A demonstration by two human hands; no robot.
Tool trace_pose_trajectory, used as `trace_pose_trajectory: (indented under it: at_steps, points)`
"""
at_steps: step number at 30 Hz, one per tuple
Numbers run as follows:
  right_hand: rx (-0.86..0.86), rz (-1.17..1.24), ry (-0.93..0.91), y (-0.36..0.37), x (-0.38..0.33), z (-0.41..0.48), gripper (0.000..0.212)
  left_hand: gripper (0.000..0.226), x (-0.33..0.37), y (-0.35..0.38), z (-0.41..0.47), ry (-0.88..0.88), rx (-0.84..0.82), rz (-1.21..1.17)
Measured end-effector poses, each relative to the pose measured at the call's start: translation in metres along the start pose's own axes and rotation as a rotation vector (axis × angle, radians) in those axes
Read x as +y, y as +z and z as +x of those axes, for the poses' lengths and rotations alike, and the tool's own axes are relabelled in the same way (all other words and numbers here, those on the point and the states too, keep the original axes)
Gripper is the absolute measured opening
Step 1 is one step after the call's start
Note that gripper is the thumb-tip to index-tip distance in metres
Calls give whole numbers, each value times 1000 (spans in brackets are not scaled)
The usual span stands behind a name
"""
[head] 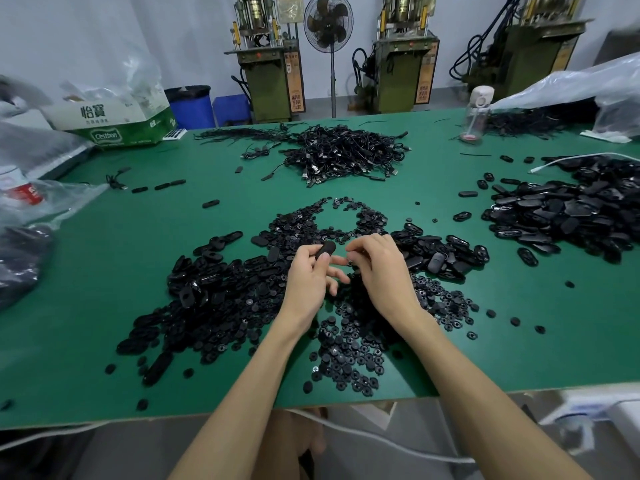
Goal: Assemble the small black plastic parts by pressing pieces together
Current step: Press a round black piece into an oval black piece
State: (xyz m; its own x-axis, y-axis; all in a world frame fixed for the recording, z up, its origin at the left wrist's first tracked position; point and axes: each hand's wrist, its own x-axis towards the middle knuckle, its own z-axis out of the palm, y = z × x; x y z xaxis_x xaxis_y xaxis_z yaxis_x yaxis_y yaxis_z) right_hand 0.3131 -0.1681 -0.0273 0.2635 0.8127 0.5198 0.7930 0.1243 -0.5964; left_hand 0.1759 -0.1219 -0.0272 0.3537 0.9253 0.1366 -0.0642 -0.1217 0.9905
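My left hand [311,275] grips a black oval plastic piece [325,250] between thumb and fingers, just above the green table [104,271]. My right hand [381,268] is close beside it, fingertips pinched on a tiny black part [349,262] that is mostly hidden. Both hands hover over a wide heap of loose black oval shells [214,282] and small round black discs [349,355] spread across the middle of the table.
A tangle of black cables [343,154] lies further back. Another heap of black oval pieces [568,209] sits at the right. A green-and-white carton [114,123] and plastic bags [41,202] occupy the left edge. A bottle [478,112] stands at the back right.
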Motion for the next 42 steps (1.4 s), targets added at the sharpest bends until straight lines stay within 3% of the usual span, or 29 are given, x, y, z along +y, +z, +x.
trace_pose_trajectory:
  at_steps: [3,7,16,24,42]
  points:
    - [10,28,-1,1,1,0,6,20,0,0,0,9,-8,8]
    - [25,55,-10,-1,0,-1,17,22,1,-1,0,11,8,22]
    - [106,168,17,-6,-1,-1,11,22,-1,-1,0,5,5,86]
    - [102,114,-4,-5,-1,-1,12,25,2,0,-2,-9,-4,98]
    - [54,138,7,-4,-2,-2,6,11,3,1,-1,24,3,-11]
